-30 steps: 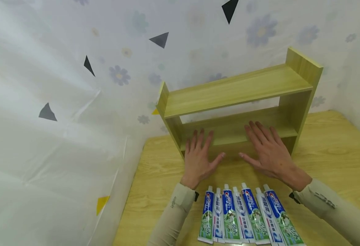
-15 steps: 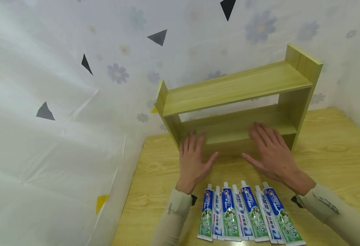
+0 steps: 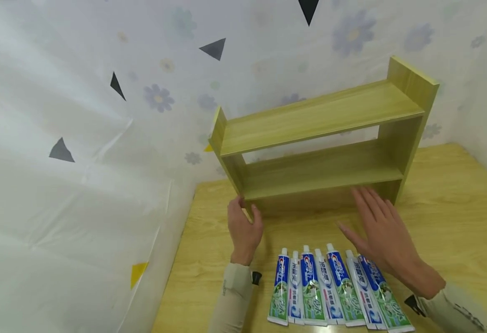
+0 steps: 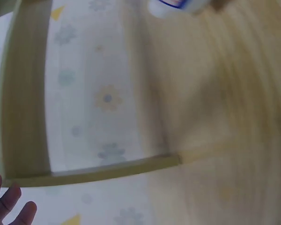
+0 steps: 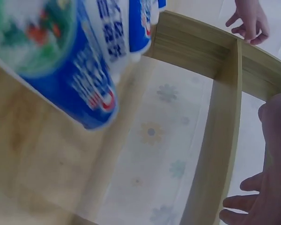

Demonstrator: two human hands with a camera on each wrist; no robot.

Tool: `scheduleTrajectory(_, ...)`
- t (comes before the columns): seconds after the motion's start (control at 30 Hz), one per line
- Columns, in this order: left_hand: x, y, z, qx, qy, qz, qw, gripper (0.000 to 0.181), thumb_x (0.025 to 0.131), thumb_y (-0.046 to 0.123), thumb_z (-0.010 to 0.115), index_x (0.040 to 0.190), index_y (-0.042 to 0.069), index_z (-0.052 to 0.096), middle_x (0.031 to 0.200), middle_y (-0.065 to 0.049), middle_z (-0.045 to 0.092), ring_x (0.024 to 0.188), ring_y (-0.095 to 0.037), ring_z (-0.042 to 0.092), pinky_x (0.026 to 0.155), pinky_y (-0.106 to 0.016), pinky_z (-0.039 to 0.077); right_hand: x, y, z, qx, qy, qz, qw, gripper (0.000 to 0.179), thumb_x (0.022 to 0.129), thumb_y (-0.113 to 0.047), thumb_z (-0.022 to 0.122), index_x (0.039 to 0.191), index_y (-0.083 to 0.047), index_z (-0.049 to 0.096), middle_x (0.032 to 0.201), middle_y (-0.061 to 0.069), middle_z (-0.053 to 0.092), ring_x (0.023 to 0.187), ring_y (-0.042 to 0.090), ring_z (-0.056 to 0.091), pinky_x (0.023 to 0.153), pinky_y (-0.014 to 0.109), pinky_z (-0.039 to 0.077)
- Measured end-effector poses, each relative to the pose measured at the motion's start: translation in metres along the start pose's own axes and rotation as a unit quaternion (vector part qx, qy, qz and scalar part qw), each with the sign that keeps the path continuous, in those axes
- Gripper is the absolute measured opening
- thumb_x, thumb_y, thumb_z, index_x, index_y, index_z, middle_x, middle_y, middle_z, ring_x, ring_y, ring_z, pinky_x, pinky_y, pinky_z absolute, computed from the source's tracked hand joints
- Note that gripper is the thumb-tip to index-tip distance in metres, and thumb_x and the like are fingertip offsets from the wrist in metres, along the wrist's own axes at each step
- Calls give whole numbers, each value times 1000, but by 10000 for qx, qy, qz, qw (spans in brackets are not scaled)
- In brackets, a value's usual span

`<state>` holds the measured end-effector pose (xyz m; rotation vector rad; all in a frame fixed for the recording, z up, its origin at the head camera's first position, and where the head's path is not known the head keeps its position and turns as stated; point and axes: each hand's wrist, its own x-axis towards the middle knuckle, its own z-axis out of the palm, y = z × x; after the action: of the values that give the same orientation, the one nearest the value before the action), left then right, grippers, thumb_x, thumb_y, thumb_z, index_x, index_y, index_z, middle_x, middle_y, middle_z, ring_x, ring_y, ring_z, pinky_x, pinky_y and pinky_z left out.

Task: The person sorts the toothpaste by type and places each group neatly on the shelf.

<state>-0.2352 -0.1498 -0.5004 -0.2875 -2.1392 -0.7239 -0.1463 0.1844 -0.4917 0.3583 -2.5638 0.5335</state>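
Note:
A pale wood-grain shelf rack (image 3: 322, 121) with two boards stands on the table. My left hand (image 3: 245, 231) is at the lower front of its left side panel (image 3: 228, 172); the fingers are bent, with the thumb a little apart. In the left wrist view, fingertips (image 4: 9, 199) show right at the panel's outer edge. My right hand (image 3: 386, 233) reaches toward the lower board's right front with straight fingers and the thumb spread, holding nothing. Several toothpaste tubes (image 3: 310, 286) lie in a row in front of the rack, caps toward it, blue-green ones alternating with white ones.
The wood-grain table (image 3: 210, 222) meets a flower-patterned sheet (image 3: 260, 51) behind the rack. Another whitish sheet (image 3: 81, 222) hangs along the left side. My right forearm passes over the right end of the toothpaste row.
Both hands have drawn back from the lower board and moved apart. The left went to the left side panel, its fingers now bent; the right shifted right and nearer. Rack and tubes stayed put.

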Motion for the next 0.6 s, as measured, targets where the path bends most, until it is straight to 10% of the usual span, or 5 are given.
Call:
scheduleTrajectory(0.33,-11,-15,9,-71,-481,-941,9944,45,103,15,67,142,0,51,110,-19,63,87,-27,57,70,-36,46,-37,-5,13,276,-332,435,9981,96,102,-45,75,172,-1,25,161,33,46,141,56,48,113,72,43)
scheduleTrajectory(0.6,-16,-19,16,-163,-864,-799,9929,57,107,11,62,159,-2,42,133,-22,67,109,-35,72,85,-48,63,-49,-8,9,260,-1218,1118,9859,93,105,-48,72,172,-3,26,146,35,53,127,54,56,86,69,58)
